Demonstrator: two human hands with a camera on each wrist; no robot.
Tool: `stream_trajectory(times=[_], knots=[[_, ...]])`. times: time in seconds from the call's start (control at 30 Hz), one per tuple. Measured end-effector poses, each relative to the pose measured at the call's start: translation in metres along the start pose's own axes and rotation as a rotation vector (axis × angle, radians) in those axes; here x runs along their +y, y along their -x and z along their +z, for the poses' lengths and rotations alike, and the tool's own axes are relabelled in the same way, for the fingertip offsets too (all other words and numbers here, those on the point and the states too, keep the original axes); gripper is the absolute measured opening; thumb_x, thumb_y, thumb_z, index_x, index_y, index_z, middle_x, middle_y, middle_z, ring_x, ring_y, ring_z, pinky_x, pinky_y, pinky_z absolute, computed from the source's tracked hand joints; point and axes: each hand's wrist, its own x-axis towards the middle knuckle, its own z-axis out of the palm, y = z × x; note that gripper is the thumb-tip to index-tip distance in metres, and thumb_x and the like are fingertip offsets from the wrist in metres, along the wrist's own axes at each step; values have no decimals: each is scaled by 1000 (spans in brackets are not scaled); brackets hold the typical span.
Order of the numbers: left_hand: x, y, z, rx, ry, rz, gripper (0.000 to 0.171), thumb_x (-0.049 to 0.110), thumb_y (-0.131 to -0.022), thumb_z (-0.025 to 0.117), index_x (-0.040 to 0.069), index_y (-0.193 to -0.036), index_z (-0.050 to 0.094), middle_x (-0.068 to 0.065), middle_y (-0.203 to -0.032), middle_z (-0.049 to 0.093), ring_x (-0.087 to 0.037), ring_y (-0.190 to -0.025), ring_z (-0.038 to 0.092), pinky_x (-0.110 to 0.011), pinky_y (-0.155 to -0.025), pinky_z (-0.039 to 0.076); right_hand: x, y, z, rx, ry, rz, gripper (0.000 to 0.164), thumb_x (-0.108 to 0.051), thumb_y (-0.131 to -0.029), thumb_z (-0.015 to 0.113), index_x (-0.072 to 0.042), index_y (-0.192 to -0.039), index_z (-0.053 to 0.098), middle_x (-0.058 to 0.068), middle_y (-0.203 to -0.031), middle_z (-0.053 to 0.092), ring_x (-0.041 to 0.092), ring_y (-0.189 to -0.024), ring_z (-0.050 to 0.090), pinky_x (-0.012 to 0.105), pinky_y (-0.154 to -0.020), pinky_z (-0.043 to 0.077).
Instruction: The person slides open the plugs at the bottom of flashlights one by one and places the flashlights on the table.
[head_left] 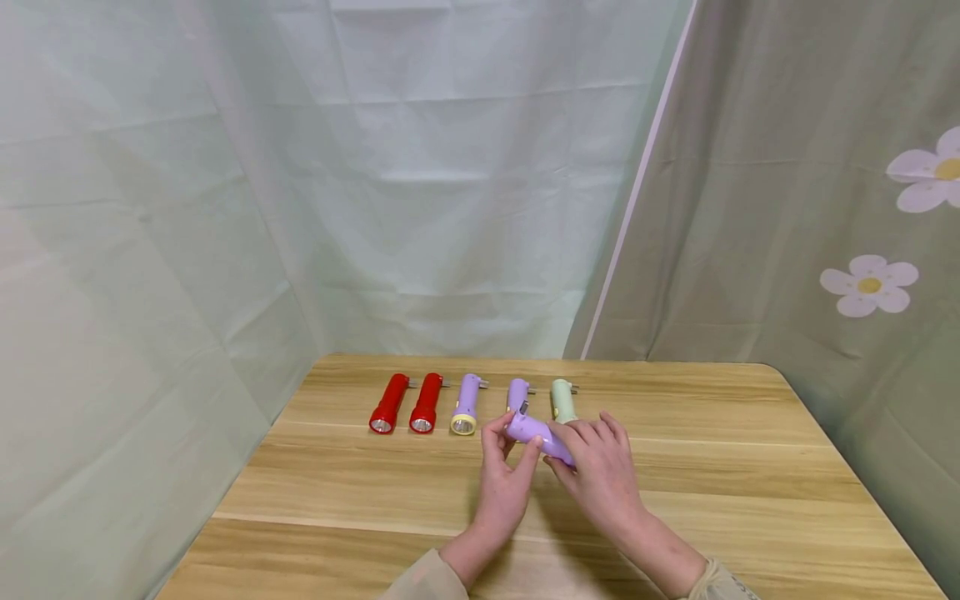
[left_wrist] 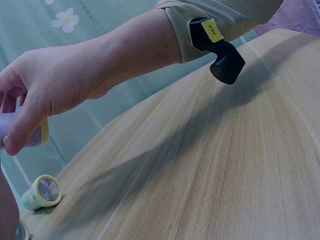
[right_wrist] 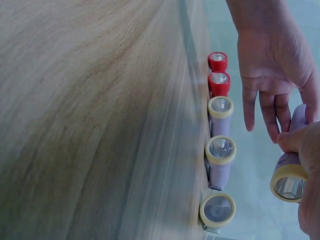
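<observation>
Both hands hold a purple flashlight (head_left: 531,429) above the table, its metal plug prongs (head_left: 524,407) folded out near the tail end. My left hand (head_left: 504,483) pinches that tail end between thumb and fingertips. The right hand (head_left: 603,471) grips the body toward the lamp end, which it hides in the head view. In the right wrist view the yellow-rimmed lamp (right_wrist: 290,187) shows beyond the right thumb, while the left hand (right_wrist: 272,65) reaches to the other end with several fingers extended. The left wrist view shows the right hand (left_wrist: 55,82) curled round the body.
Behind the hands a row of flashlights lies on the wooden table (head_left: 337,500): two red ones (head_left: 390,402) (head_left: 427,402), two purple ones (head_left: 467,396) (head_left: 517,392) and a pale green one (head_left: 562,400). Their prongs stick out to the right. Curtains (head_left: 450,208) hang around the table.
</observation>
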Motion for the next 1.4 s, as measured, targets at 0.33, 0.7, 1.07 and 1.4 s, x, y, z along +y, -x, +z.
stream_trajectory(times=[0.33, 0.7, 1.07, 1.4], knots=[[0, 1, 1, -6, -6, 1, 53, 18, -99, 69, 16, -142, 38, -8, -141, 53, -28, -134, 48, -34, -99, 50, 1, 1, 0, -5, 1, 4, 54, -18, -67, 96, -12, -115, 73, 4, -100, 72, 30, -89, 64, 62, -102, 39], [0, 0, 2, -19, -60, -13, 52, 23, -98, 71, 19, -142, 43, -1, -131, 61, -23, -128, 50, -54, -106, 38, 2, 7, 0, -43, -3, 79, 48, -25, -73, 86, -12, -116, 70, 3, -98, 72, 26, -87, 64, 60, -104, 38], [0, -2, 7, -16, -82, 5, 52, 25, -97, 72, 21, -141, 46, 0, -128, 61, -24, -126, 50, -60, -106, 32, 4, 8, -3, -50, -20, 111, 47, -23, -72, 83, -12, -116, 68, 3, -98, 71, 25, -89, 66, 58, -106, 37], [5, -8, 3, -108, -191, -4, 52, 26, -99, 70, 24, -146, 47, 0, -129, 60, -24, -120, 54, -51, -97, 42, 10, 8, -7, -106, -49, 141, 42, -23, -74, 84, -13, -111, 69, 0, -93, 72, 19, -83, 66, 58, -103, 40]])
